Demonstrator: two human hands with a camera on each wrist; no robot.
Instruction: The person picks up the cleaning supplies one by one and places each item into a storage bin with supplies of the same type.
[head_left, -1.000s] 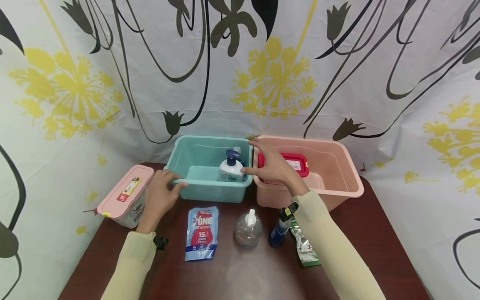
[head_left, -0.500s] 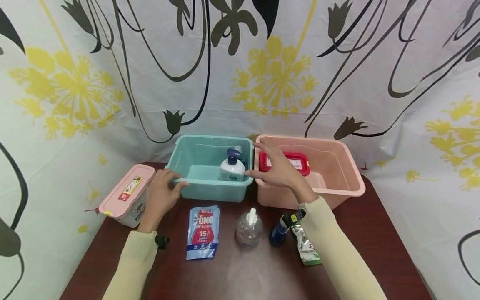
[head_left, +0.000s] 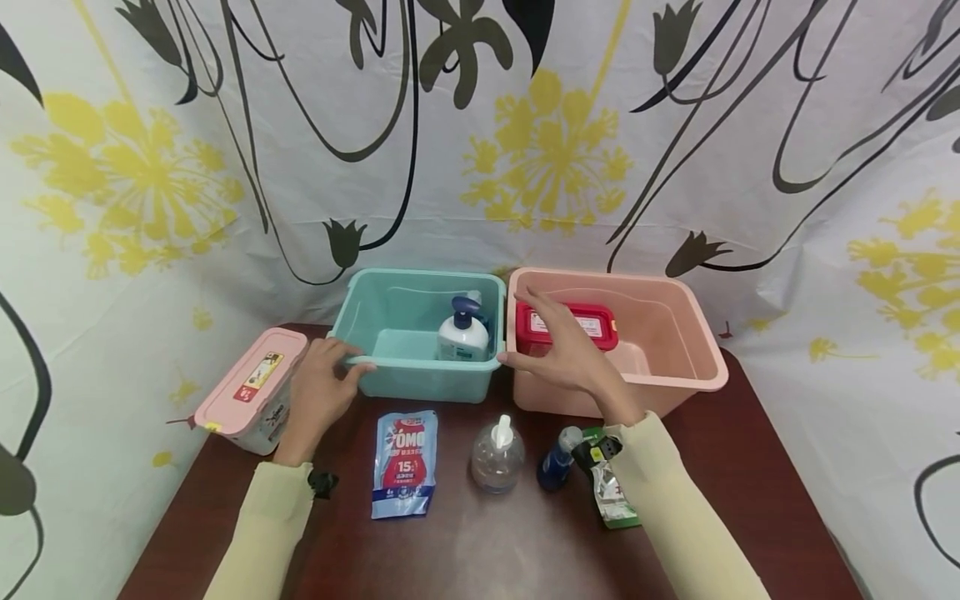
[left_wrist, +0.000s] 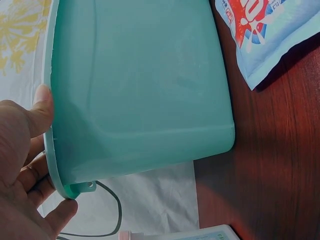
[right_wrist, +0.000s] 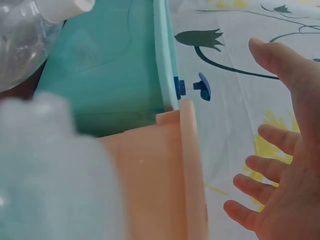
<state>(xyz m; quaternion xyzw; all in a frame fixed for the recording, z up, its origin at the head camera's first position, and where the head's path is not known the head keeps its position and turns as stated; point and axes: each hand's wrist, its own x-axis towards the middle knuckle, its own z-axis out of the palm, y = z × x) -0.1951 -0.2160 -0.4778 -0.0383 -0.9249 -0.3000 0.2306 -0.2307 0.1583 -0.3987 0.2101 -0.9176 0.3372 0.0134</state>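
"How far along does it look?"

"Partway, I'd judge. The pump bottle [head_left: 461, 339] is in the teal bin [head_left: 427, 383], and the red box [head_left: 596, 323] is in the pink bin [head_left: 667, 333]. Something blue is behind the pump bottle, but it's too hidden to name."

"And outside the bins?"

"Five things: the pouch [head_left: 405, 465], clear bottle [head_left: 497, 462], blue bottle [head_left: 553, 467] and packet [head_left: 613, 502] in front, and the pink-lidded box [head_left: 251, 383] at the left."

"The hands?"

"The left hand [head_left: 322, 387] grips the teal bin's rim at its near left corner. The right hand [head_left: 561, 350] holds nothing, fingers spread over the pink bin's left side."

"Where's the teal bin, exactly?"

"At the back of the desk [head_left: 480, 558], just beside the pink one."

"And the room?"

"A dark, reddish, shiny desktop; behind it, white cloth [head_left: 450, 242] printed with yellow blooms and dark stems."
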